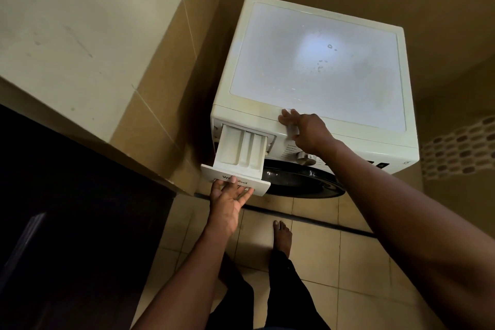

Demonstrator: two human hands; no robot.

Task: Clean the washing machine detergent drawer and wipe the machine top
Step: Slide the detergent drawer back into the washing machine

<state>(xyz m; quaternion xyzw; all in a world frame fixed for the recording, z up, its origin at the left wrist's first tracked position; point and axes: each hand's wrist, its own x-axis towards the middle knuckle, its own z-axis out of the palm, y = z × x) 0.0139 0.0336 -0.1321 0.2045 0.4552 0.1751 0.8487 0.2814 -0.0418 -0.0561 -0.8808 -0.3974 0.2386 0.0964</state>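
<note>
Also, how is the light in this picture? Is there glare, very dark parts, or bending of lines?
Head view: a bright glare patch sits on the machine top; the dark surface at lower left is nearly black, detail lost; the wide lens bends straight edges; the detergent drawer stays readable.

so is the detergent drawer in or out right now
Out. The detergent drawer juts from the washing machine front, compartments exposed, with the left hand holding its front panel.
</note>
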